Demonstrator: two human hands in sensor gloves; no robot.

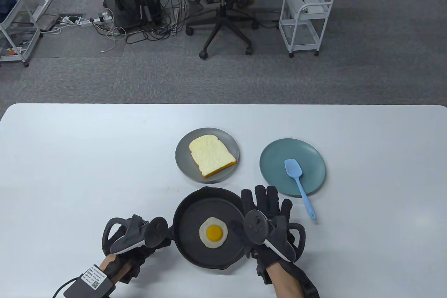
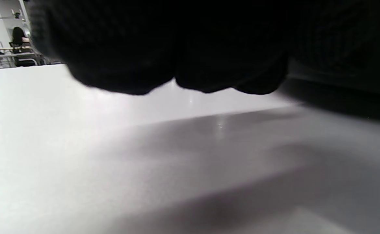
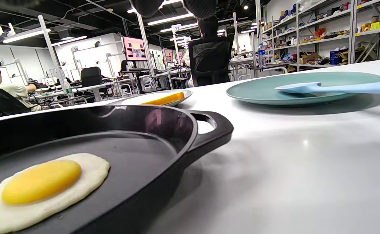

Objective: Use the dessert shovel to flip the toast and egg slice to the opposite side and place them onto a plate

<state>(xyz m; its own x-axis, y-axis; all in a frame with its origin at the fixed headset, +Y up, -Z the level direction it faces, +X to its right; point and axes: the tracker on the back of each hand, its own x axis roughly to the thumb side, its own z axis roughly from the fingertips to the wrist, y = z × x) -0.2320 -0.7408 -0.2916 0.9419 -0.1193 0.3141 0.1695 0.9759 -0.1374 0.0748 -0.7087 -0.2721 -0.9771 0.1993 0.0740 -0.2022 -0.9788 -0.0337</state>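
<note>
While both hands rest beside the pan, these points matter:

Right hand [image 1: 267, 223]: fingers straight and spread, flat on the table [image 1: 87, 158] just right of the pan [image 1: 188, 207]; it grasps nothing.
Left hand [image 1: 131, 238]: fingers curled at the pan's left side; the left wrist view shows only dark knuckles, so I cannot tell if it grips a handle.
Egg [image 1: 213, 232]: in the pan, yolk up, not flipped.
Toast [image 1: 212, 154]: on the grey plate [image 1: 183, 161] behind the pan, not flipped.
Shovel [image 1: 298, 181]: blade on the teal plate [image 1: 279, 158], handle over the rim toward the right hand.
Risk 1: lifting the handle carelessly could drag or tip the teal plate, because the blade lies on it.
Risk 2: the pan wall is steep and the egg sits near the front, so the blade may push the egg instead of going under it.
Risk 3: the toast reaches the grey plate's rim and could slide off when flipped.
Room: wide free table at the left and far right; the two plates stand near each other.
</note>
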